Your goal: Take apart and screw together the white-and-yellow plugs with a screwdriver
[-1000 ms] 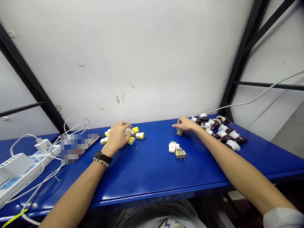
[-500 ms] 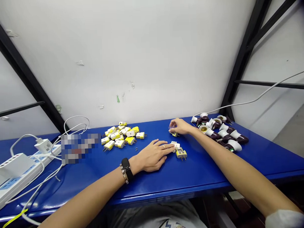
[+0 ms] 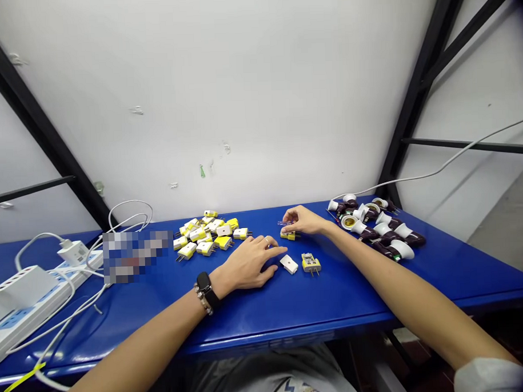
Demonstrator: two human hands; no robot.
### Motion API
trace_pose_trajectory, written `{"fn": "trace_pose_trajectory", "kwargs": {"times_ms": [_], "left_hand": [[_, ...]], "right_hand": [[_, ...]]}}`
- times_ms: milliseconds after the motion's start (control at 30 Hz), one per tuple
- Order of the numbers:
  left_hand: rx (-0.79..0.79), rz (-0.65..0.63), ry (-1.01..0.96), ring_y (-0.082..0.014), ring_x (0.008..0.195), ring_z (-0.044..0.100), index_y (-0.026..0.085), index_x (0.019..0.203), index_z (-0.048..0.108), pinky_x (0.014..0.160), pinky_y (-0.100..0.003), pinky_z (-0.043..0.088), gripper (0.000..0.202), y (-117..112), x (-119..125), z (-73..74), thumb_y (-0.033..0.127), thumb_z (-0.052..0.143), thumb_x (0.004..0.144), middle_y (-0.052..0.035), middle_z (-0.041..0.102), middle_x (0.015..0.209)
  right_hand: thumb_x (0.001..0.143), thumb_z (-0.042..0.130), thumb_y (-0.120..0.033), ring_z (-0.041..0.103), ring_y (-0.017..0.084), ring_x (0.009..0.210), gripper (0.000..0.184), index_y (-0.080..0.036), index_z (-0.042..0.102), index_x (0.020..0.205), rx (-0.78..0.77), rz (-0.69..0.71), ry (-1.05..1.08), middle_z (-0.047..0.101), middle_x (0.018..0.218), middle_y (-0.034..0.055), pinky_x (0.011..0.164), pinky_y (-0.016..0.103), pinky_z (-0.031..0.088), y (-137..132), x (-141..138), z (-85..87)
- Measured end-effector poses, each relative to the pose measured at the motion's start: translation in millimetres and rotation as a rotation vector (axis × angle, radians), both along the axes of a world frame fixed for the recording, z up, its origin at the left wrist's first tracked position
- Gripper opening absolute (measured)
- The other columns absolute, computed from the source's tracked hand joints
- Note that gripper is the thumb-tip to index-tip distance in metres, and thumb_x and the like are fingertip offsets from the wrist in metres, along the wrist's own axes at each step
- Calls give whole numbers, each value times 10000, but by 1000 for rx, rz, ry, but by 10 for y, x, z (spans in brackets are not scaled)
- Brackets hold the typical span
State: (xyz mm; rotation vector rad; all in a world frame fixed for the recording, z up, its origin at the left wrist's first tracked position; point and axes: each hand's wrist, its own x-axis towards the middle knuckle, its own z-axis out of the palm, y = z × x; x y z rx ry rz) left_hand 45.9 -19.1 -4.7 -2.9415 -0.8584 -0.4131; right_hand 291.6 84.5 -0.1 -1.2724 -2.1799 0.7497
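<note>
My left hand (image 3: 250, 262) lies flat on the blue table (image 3: 265, 310) with its fingers stretched out, fingertips just left of a small white plug cover (image 3: 288, 264). A yellow plug body with two prongs (image 3: 311, 263) sits right of that cover. My right hand (image 3: 300, 220) is farther back, fingers pinched round a small thin tool whose tip sticks out to the left, and it rests on a yellow plug part (image 3: 288, 235). A pile of several yellow and white plugs (image 3: 208, 232) lies behind my left hand.
Several dark red and white lamp sockets (image 3: 380, 229) lie at the back right, with a white cable running off right. A white power strip (image 3: 20, 296), a charger (image 3: 72, 252) and looped white cables sit at the left. A white wall closes the back.
My left hand left the plug pile, crossed right to the white cover and drew it slightly left and nearer. My right hand shifted left with a yellow part.
</note>
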Motion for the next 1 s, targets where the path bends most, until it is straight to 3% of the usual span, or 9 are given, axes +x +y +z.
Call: {"fn": "trace_pose_trajectory", "kwargs": {"times_ms": [167,300,467,567,667,800,900,1000], "left_hand": [[-82,-127,-25,-251,1141,592,275,1321,598,1015,-413,423,361,-58,90,-27,295,554,963,-49,627,1336],[-145,-83,-64,-227,1058,631,233,1149,691,934,-349,471,231,7,36,-66,284,542,981,-60,693,1154],[-265,-34,-141,-227,986,657,230,1251,679,882,-323,500,382,73,-114,-46,410,666,914,-76,700,1129],[-342,-68,-175,-222,963,672,217,1179,721,880,-319,502,370,70,-162,3,419,718,869,-75,720,1125],[-401,-137,-220,-206,960,684,205,1058,762,897,-304,500,244,55,-164,33,375,694,896,-65,743,1091],[-424,-183,-258,-196,949,688,206,1095,751,890,-292,513,295,9,-107,22,348,762,837,-57,746,1076],[-411,-210,-269,-173,963,687,218,1017,765,923,-282,510,162,-38,-54,2,213,665,890,-40,744,1060],[-362,-204,-257,-180,1028,671,230,1009,756,978,-298,501,264,-79,-45,19,100,583,857,-37,725,1115]], "right_hand": [[601,835,-487,548,143,670,434,-147,649,799,-117,58,98,647,738,10,614,268,406,4,7,-9],[566,853,-507,555,163,705,444,-153,665,757,-74,33,-26,649,740,5,639,277,394,34,86,29],[551,856,-528,552,182,725,479,-146,743,817,-106,70,-185,673,759,13,638,284,375,12,130,88],[555,861,-511,574,195,774,500,-142,762,878,-124,127,-168,701,828,27,673,281,398,-48,69,105],[557,864,-503,583,200,805,505,-140,768,896,-122,183,-151,710,859,34,692,277,408,-113,-25,103],[562,859,-518,581,191,790,499,-139,767,873,-98,214,-136,703,834,29,675,269,409,-173,-123,95],[565,857,-514,586,187,770,485,-144,767,866,-100,212,-124,712,843,33,669,268,420,-193,-151,97],[567,859,-500,583,187,761,475,-145,765,867,-91,216,-120,717,848,39,660,270,425,-199,-155,99]]}}
